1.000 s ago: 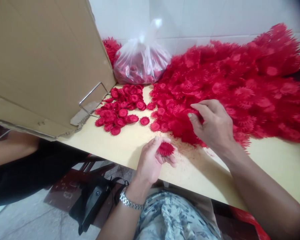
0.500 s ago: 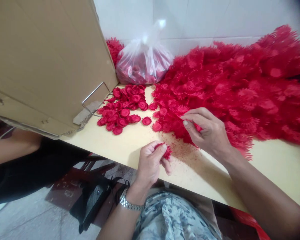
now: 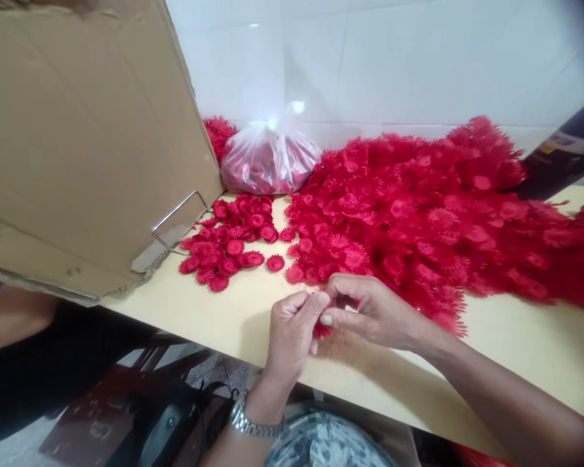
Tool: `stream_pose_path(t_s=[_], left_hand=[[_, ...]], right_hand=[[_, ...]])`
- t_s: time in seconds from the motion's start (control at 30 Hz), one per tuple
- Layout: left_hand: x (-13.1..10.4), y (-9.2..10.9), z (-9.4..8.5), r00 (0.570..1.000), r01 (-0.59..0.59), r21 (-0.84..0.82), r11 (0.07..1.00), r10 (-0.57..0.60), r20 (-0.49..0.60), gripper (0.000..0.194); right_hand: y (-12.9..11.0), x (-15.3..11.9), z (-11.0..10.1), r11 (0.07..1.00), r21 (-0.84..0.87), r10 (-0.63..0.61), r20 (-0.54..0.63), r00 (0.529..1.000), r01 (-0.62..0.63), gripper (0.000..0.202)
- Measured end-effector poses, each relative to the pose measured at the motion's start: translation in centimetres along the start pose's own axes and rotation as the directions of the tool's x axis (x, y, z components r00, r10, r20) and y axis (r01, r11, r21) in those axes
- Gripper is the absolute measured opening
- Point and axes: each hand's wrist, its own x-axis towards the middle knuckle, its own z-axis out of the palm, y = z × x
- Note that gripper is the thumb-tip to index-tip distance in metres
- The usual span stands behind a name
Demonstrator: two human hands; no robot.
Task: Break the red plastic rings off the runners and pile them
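My left hand (image 3: 294, 334) is closed in a pinch on a small red flower-shaped disc (image 3: 322, 331) with a toothed rim. My right hand (image 3: 365, 311) meets it, thumb and fingers pinching at the disc's upper edge; the fingers cover most of the piece. Both hands are just above the table's front part. Beyond the right hand spreads a large heap of red toothed petal pieces (image 3: 399, 207). To the left lies a smaller pile of thicker red discs (image 3: 236, 237), with a single disc (image 3: 275, 263) apart from it.
A knotted clear plastic bag (image 3: 272, 165) of red pieces stands against the tiled wall. A large cardboard box (image 3: 92, 143) with a bent metal wire (image 3: 175, 214) is on the left. Another person's arm (image 3: 14, 318) shows below it. A dark cylinder (image 3: 559, 152) leans at the right.
My right hand has come from the edge of the large heap, down and left, to meet the disc in my left hand. The camera view has tilted up and shifted right.
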Motion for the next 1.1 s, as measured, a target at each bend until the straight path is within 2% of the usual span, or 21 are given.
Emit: stream_pose_path(t_s=[0.13, 0.2, 0.27, 0.33, 0.4, 0.47, 0.53, 0.57, 0.63, 0.7, 0.77, 0.83, 0.9, 0.97, 1.03, 1.1], left_hand=[[0.0, -0.1, 0.4, 0.996, 0.021, -0.109, 0.994, -0.012, 0.089, 0.032], [-0.1, 0.0, 0.6, 0.992, 0.037, -0.188, 0.981, -0.014, 0.123, 0.027], [0.0, 0.3, 0.7, 0.994, 0.04, -0.238, 0.97, -0.013, 0.112, 0.025], [0.1, 0.4, 0.7, 0.995, 0.037, -0.266, 0.963, -0.012, 0.097, 0.022], [0.2, 0.5, 0.6, 0.994, 0.045, -0.294, 0.955, -0.014, 0.108, 0.017], [0.4, 0.4, 0.6, 0.992, 0.063, -0.316, 0.947, -0.025, 0.122, 0.015], [0.5, 0.4, 0.6, 0.994, 0.07, -0.316, 0.946, -0.041, 0.1, 0.014], [0.6, 0.3, 0.6, 0.996, 0.067, -0.307, 0.949, -0.045, 0.078, 0.015], [0.6, 0.3, 0.7, 0.998, 0.057, -0.278, 0.959, -0.046, 0.044, 0.017], [0.6, 0.3, 0.7, 0.998, 0.055, -0.242, 0.969, -0.047, 0.038, 0.02], [0.5, 0.4, 0.7, 0.998, 0.062, -0.207, 0.976, -0.054, 0.043, 0.024], [0.5, 0.3, 0.6, 0.998, 0.06, -0.174, 0.983, -0.055, 0.032, 0.029], [0.5, 0.3, 0.6, 0.999, 0.053, -0.141, 0.989, -0.052, 0.009, 0.033], [0.6, 0.2, 0.6, 0.999, 0.045, -0.105, 0.993, -0.047, -0.014, 0.036], [0.6, 0.1, 0.6, 0.999, 0.033, -0.071, 0.997, -0.035, -0.034, 0.038], [0.6, -0.1, 0.5, 0.998, 0.026, -0.052, 0.998, -0.029, -0.052, 0.04]], right_hand=[[0.5, 0.1, 0.2, 0.987, 0.154, 0.052, -0.13, 0.99, -0.032, 0.019], [0.9, 0.2, -0.1, 0.978, 0.208, 0.087, -0.251, 0.964, -0.034, 0.018], [1.3, 0.4, -0.9, 0.982, 0.187, 0.1, -0.379, 0.92, -0.03, 0.018], [1.7, 0.7, -1.9, 0.996, 0.059, 0.089, -0.464, 0.881, -0.07, 0.018], [2.2, 0.9, -3.0, 0.963, -0.23, -0.002, -0.525, 0.851, -0.139, 0.017], [2.8, 1.0, -3.8, 0.787, -0.574, -0.163, -0.545, 0.822, -0.224, 0.015], [3.2, 1.0, -4.2, 0.574, -0.77, -0.302, -0.515, 0.803, -0.278, 0.018], [3.4, 0.9, -4.3, 0.512, -0.81, -0.333, -0.494, 0.803, -0.286, 0.02], [3.4, 0.7, -4.3, 0.505, -0.825, -0.352, -0.466, 0.812, -0.254, 0.021], [3.0, 0.6, -4.2, 0.61, -0.772, -0.334, -0.454, 0.826, -0.178, 0.02], [2.2, 0.5, -3.9, 0.759, -0.646, -0.268, -0.424, 0.865, -0.082, 0.018], [1.5, 0.5, -3.5, 0.895, -0.446, -0.169, -0.349, 0.922, -0.005, 0.017], [1.1, 0.4, -2.8, 0.977, -0.215, -0.061, -0.236, 0.97, 0.009, 0.019], [1.0, 0.5, -1.9, 0.999, 0.005, 0.033, -0.102, 0.994, -0.032, 0.02], [1.1, 0.5, -1.1, 0.978, 0.187, 0.088, 0.026, 0.996, -0.091, 0.021], [1.2, 0.7, -0.7, 0.952, 0.282, 0.093, 0.094, 0.991, -0.116, 0.021]])
